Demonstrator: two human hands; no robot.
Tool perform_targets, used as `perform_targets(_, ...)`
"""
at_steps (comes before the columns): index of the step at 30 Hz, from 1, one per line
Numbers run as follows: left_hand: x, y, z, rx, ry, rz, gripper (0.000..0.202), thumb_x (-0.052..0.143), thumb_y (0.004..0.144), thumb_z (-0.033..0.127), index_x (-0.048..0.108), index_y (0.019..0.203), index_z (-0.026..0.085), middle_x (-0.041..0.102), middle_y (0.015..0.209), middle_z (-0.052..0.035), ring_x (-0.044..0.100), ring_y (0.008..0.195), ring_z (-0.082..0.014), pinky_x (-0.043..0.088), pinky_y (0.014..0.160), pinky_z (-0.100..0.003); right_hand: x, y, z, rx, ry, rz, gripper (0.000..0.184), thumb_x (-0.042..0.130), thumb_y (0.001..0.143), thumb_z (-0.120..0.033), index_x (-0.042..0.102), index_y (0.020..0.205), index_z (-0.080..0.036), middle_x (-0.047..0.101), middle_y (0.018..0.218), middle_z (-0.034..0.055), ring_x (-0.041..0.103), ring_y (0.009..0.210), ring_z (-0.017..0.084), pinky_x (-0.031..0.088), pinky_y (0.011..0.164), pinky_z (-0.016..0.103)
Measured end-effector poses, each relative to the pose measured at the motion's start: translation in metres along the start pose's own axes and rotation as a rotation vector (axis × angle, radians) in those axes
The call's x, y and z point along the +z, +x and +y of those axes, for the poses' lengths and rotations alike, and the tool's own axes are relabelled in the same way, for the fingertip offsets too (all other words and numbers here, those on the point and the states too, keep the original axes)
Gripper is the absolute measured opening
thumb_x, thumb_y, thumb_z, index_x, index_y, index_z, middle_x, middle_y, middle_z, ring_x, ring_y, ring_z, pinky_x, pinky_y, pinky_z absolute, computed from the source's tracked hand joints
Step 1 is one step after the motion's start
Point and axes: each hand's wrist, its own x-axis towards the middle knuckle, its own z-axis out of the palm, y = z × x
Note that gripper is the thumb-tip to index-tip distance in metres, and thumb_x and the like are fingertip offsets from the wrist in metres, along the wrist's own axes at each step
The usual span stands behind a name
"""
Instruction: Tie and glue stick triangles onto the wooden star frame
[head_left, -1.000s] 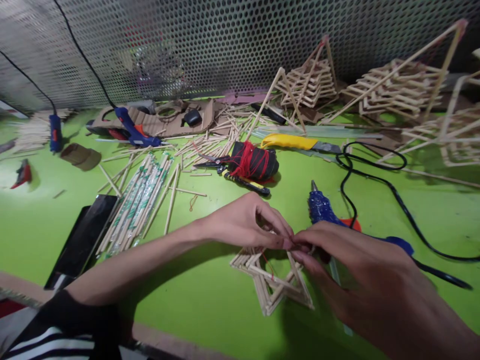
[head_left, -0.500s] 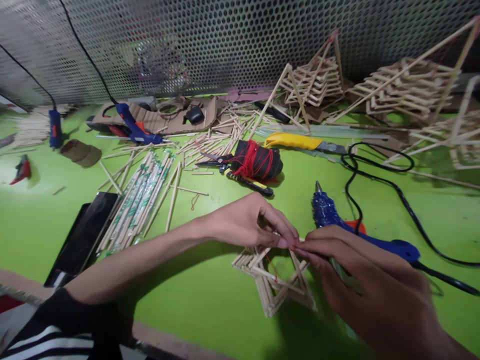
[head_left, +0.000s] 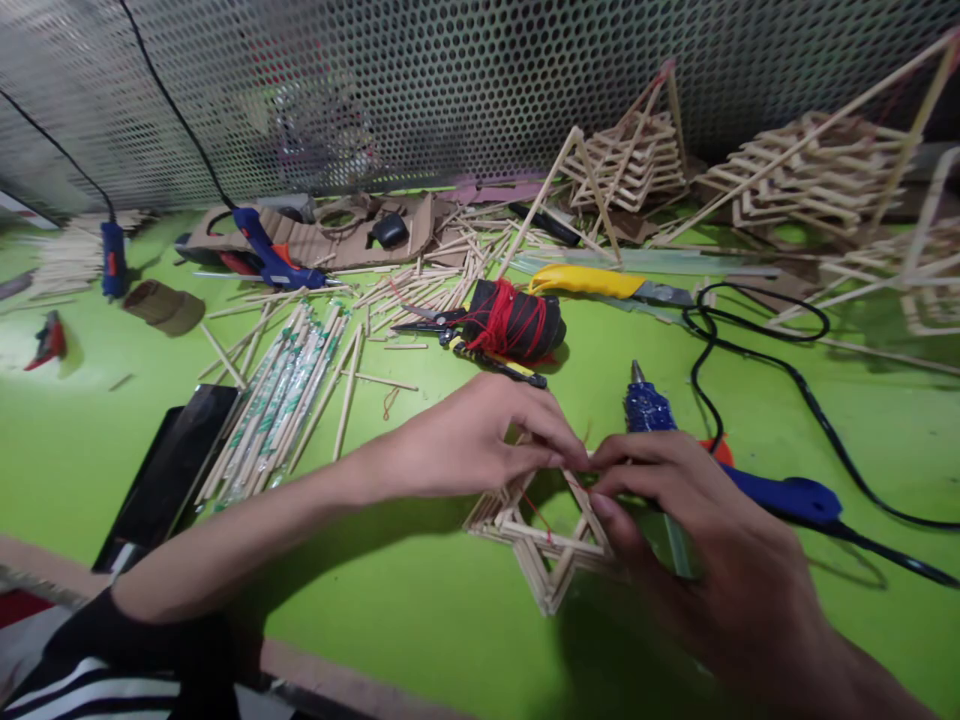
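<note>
A star-shaped frame of glued wooden sticks (head_left: 541,548) lies on the green table (head_left: 420,610) in front of me, with a thin red thread hanging across it. My left hand (head_left: 480,440) pinches at the frame's top, fingers pressed together. My right hand (head_left: 675,520) meets it fingertip to fingertip, also pinched, on the same spot. The red thread seems to run between the two pinches. A blue glue gun (head_left: 652,412) lies just behind my right hand.
A black spool wound with red thread (head_left: 514,322) and scissors (head_left: 427,322) lie beyond my hands. Nearby are a yellow knife (head_left: 592,284), a black cable (head_left: 757,350), bundled sticks (head_left: 281,400), a black phone (head_left: 169,475), another glue gun (head_left: 266,255) and finished stick frames (head_left: 630,160) at the mesh wall.
Both hands have moved slightly up and away from me with the star frame, which has tilted. The pinch of the two hands stays together.
</note>
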Motion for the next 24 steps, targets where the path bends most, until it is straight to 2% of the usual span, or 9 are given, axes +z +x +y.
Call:
perform_targets(3, 0.005, -0.006, 0.007, 0.050, 0.272, 0.051, 0.020, 0.060, 0.091, 0.007, 0.076, 0.099, 0.016, 0.072, 0.099, -0.0051, 0.064, 0.089, -0.0141, 0.051, 0.079, -0.026, 0.002, 0.001, 0.000, -0.030, -0.008, -0.015, 0.007, 0.049, 0.097, -0.018, 0.056, 0.098, -0.021, 0.063, 0.104, 0.0059, 0.061, 0.099, 0.019, 0.051, 0.083, 0.031)
perform_targets(6, 0.011, -0.011, 0.012, 0.087, 0.482, 0.063, 0.024, 0.053, 0.092, 0.003, 0.074, 0.099, 0.013, 0.069, 0.097, -0.0062, 0.060, 0.090, -0.0157, 0.046, 0.076, -0.026, 0.001, 0.001, -0.001, -0.030, 0.027, -0.037, 0.008, 0.047, 0.097, -0.017, 0.053, 0.097, -0.020, 0.064, 0.095, 0.0038, 0.063, 0.084, 0.015, 0.051, 0.072, 0.027)
perform_targets(9, 0.016, -0.016, 0.016, 0.090, 0.585, 0.012, 0.022, 0.050, 0.094, 0.005, 0.071, 0.095, 0.010, 0.065, 0.092, -0.0067, 0.056, 0.088, -0.0170, 0.044, 0.076, -0.027, 0.000, -0.001, -0.002, -0.040, 0.078, -0.061, 0.009, 0.046, 0.097, -0.016, 0.053, 0.094, -0.020, 0.063, 0.087, 0.0025, 0.061, 0.076, 0.014, 0.048, 0.065, 0.027)
perform_targets(12, 0.019, -0.018, 0.021, 0.091, 0.656, -0.027, 0.021, 0.048, 0.094, 0.005, 0.068, 0.096, 0.009, 0.063, 0.090, -0.0073, 0.054, 0.088, -0.0185, 0.044, 0.078, -0.028, -0.001, -0.004, -0.003, -0.012, 0.114, -0.069, 0.009, 0.046, 0.098, -0.017, 0.054, 0.094, -0.021, 0.062, 0.088, 0.0026, 0.060, 0.078, 0.014, 0.048, 0.064, 0.027)
perform_targets(15, 0.022, -0.018, 0.027, 0.088, 0.742, -0.016, 0.020, 0.048, 0.092, 0.004, 0.067, 0.095, 0.010, 0.060, 0.091, -0.0076, 0.052, 0.090, -0.0202, 0.043, 0.078, -0.030, -0.001, -0.007, -0.001, 0.009, 0.094, -0.069, 0.008, 0.047, 0.098, -0.018, 0.054, 0.095, -0.022, 0.061, 0.092, 0.0031, 0.060, 0.081, 0.015, 0.049, 0.066, 0.027)
perform_targets(19, 0.027, -0.017, 0.030, 0.071, 0.734, -0.003, 0.017, 0.049, 0.092, 0.006, 0.065, 0.093, 0.012, 0.056, 0.104, -0.0083, 0.051, 0.098, -0.0213, 0.044, 0.082, -0.031, -0.001, -0.013, -0.001, -0.025, 0.104, -0.081, 0.007, 0.048, 0.097, -0.017, 0.054, 0.098, -0.020, 0.056, 0.103, 0.0062, 0.060, 0.090, 0.016, 0.052, 0.072, 0.026)
perform_targets(24, 0.031, -0.021, 0.027, 0.063, 0.560, -0.007, 0.015, 0.051, 0.094, 0.011, 0.066, 0.097, 0.013, 0.057, 0.104, -0.0063, 0.052, 0.101, -0.0189, 0.044, 0.086, -0.029, -0.004, -0.019, -0.003, -0.029, 0.153, -0.081, 0.007, 0.049, 0.097, -0.015, 0.054, 0.098, -0.019, 0.054, 0.103, 0.0073, 0.058, 0.092, 0.016, 0.052, 0.072, 0.025)
